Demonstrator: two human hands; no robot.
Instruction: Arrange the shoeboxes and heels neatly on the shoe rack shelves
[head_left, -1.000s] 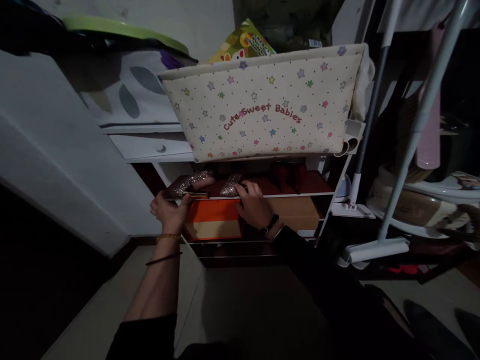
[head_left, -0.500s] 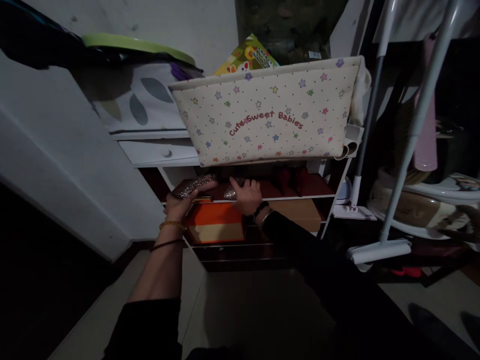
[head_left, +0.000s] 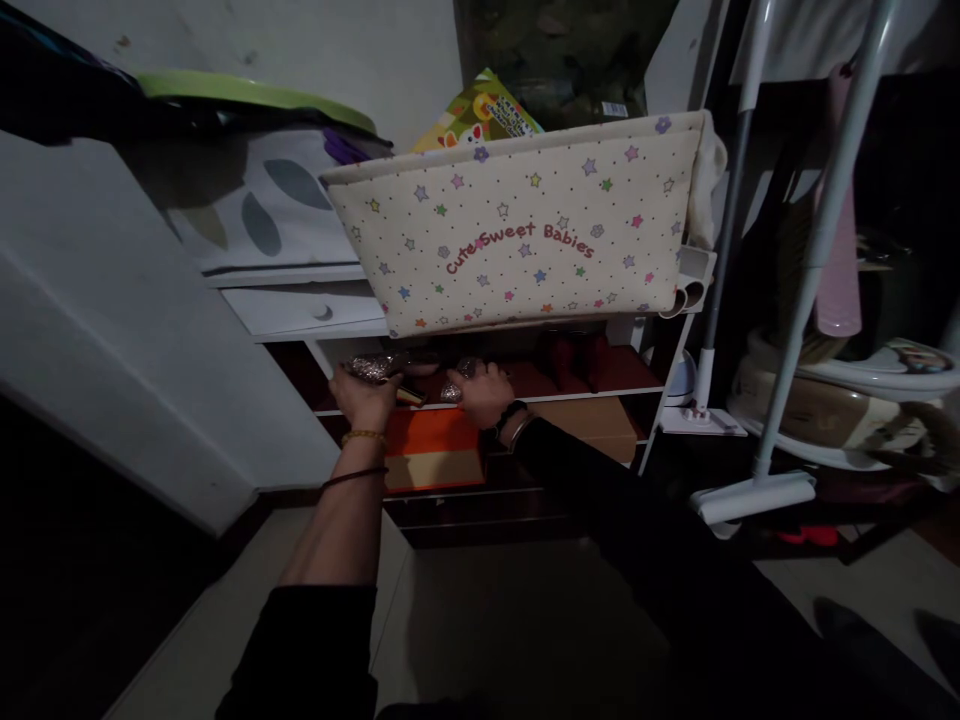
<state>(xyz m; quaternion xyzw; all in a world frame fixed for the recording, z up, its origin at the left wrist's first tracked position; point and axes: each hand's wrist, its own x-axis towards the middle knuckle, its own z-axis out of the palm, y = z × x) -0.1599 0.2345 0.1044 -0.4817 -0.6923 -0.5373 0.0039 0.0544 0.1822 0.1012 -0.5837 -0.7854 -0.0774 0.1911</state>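
Note:
In the head view my left hand (head_left: 366, 398) is closed around a glittery silver shoe (head_left: 371, 367) with a gold-coloured heel, at the left end of the dark red shelf (head_left: 517, 386). Its toe points into the shelf, partly lost in shadow. Just right of it, my right hand (head_left: 487, 394) grips a second glittery shoe (head_left: 451, 389) from above, at the shelf's front edge. The fingers cover much of this shoe. Farther right on the same shelf stands a pair of dark red shoes (head_left: 574, 360).
Beneath the shelf are an orange box (head_left: 435, 445) and a brown cardboard box (head_left: 589, 425). A star-patterned fabric bin (head_left: 517, 235) overhangs it from above. A white drawer (head_left: 300, 308) is at upper left. Mop poles (head_left: 806, 290) lean at the right.
My left hand has turned and moved its shoe farther onto the shelf, so it lies more level. The right hand stays on the other shoe, which has shifted slightly. The view has swung slightly right.

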